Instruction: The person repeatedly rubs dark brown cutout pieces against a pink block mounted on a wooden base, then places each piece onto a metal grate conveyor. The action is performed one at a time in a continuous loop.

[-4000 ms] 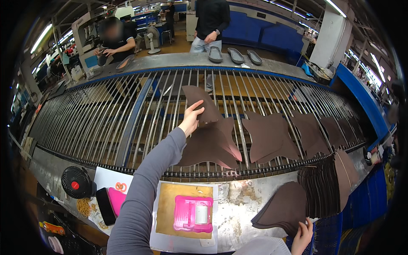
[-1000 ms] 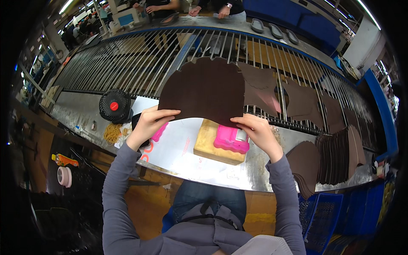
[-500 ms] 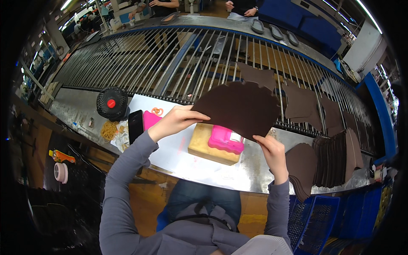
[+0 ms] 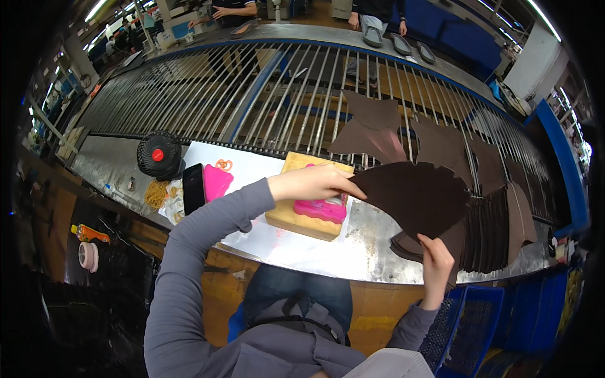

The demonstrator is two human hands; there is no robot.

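My left hand pinches the left end of a dark brown, curved sheet piece with a notched upper edge. My right hand pinches the same piece at its lower edge. It hangs above the right part of the metal table, partly over a pile of similar brown pieces. Beside that pile, more brown pieces stand packed in a row. Under my left forearm lies a yellow foam block with a bright pink wavy-edged object on it, partly covered by my hand.
Beyond the table runs a bar conveyor carrying loose brown pieces. A black fan, a phone and rubber bands lie at left. Blue crates stand below right. Two people stand across the conveyor.
Both hands have carried the brown piece rightward and lower, from above the foam block to over the pile. More loose pieces on the conveyor are now uncovered.
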